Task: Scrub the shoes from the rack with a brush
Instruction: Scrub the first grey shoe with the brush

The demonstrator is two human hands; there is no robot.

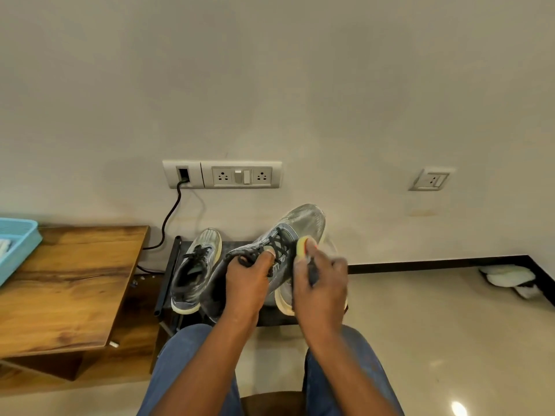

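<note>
My left hand point(246, 280) grips a grey sneaker point(297, 226) with dark laces by its collar and holds it up, toe pointing away toward the wall. My right hand point(319, 280) holds a small brush with a yellow and red head point(302, 246) against the sneaker's right side; the hand is motion-blurred. The matching grey sneaker point(195, 268) stands on the low black shoe rack point(171, 265) just left of the held one. Most of the brush handle is hidden in my fist.
A wooden table point(69, 283) with a light blue basket point(16, 244) stands at the left. A black cable point(168, 220) runs down from the wall socket plate point(222, 175). White footwear point(510, 279) lies on the floor at the right. My knees in blue jeans fill the bottom.
</note>
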